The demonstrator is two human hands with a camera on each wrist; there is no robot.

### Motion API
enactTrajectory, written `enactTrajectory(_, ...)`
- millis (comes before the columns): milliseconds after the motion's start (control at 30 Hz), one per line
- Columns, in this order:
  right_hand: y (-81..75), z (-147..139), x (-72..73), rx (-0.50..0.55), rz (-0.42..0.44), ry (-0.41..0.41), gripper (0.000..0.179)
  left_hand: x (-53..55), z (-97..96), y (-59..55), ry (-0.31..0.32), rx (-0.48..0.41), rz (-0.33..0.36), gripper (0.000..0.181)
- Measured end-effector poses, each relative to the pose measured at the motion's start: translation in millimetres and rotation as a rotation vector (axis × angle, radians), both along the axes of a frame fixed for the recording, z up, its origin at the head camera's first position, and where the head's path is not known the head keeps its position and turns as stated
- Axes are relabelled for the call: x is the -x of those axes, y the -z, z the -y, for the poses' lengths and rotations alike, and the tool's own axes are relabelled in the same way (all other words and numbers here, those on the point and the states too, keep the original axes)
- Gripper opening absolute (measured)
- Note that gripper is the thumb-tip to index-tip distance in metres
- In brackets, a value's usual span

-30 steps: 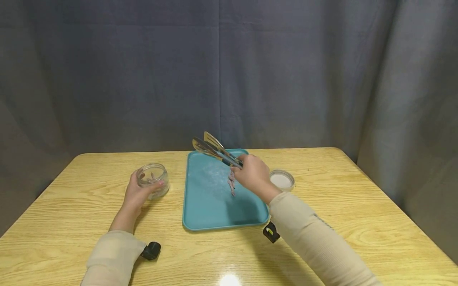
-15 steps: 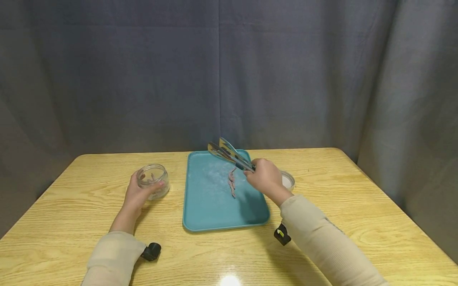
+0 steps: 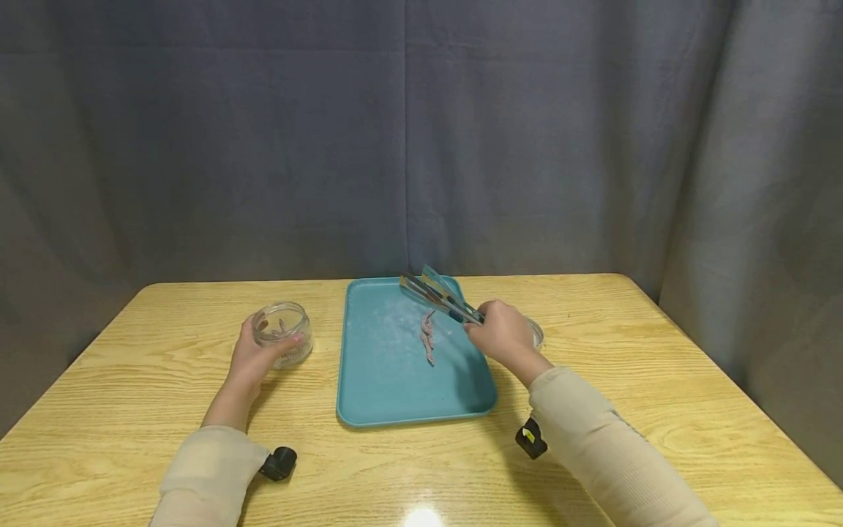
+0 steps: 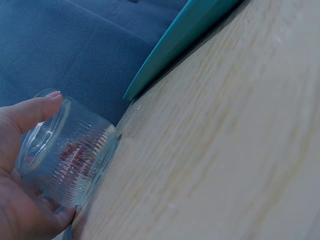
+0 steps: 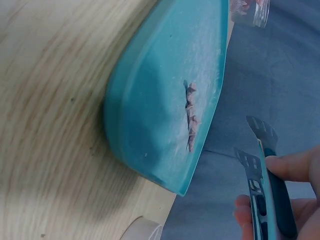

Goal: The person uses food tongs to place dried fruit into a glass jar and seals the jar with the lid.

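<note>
From the head view I have the pinkish strip [image 3: 427,338] on the teal tray [image 3: 395,402], its long axis running roughly from the far edge toward me, slightly slanted. My right hand [image 3: 503,334] lies just to the right of it and is clearly the nearer one; it grips the tongs [image 3: 454,306], which angle leftward and away, so their tips sit past the strip's far end as I see it. The relation I judge most important is this: the tongs cross the strip's line rather than run along it, with their tips beyond the strip instead of over it. My left hand [image 3: 255,357] is well apart, off the tray's left side, and it holds the glass jar [image 3: 294,356]; the strip lies to its right. A round lid [image 3: 538,334] shows partly from behind my right hand.

From the left wrist view I see thumb and fingers wrapped about the jar, with reddish pieces [image 4: 76,156] inside. Only an edge of the tray shows, and no strip. I cannot tell whether the jar's base rests fully on the surface [image 4: 215,150].

From the right wrist view the tongs' two blades stand parted with nothing between them, apart from the tray. The strip lies flat, lengthwise, well inside the rim.
</note>
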State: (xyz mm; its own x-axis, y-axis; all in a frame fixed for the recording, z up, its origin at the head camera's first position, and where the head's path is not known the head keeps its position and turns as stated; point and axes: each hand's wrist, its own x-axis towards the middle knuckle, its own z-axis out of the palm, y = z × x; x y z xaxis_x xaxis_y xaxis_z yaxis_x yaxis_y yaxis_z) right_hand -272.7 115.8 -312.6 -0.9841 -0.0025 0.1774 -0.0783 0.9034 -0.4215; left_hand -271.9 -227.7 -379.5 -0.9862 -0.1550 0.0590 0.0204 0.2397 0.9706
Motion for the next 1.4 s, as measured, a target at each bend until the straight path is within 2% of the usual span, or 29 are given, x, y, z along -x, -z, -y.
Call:
enactTrajectory(167,2.3,-4.6,-0.6,-0.014,0.019,0.008,0.027,-0.3,0.0,-0.1,0.001,0.010,0.008,0.099)
enactTrajectory(533,4.8,-12.3,-3.8,-0.119,0.048,0.030,0.033,-1.0,-0.7,-0.6,0.005,0.003,-0.001,0.097)
enactTrajectory(1067,7.0,-14.0,-1.6,-0.152,0.105,0.032,0.037,-3.2,-1.7,-3.0,0.015,0.000,-0.004,0.097)
enactTrajectory(1167,5.9,-12.3,-0.9,-0.144,0.114,0.019,0.036,-3.1,-1.4,-2.4,0.010,0.002,-0.002,0.097)
enactTrajectory(1400,7.8,-6.4,1.9,-0.052,0.141,-0.020,0.029,-3.4,-1.7,-2.2,0.005,0.000,-0.001,0.098)
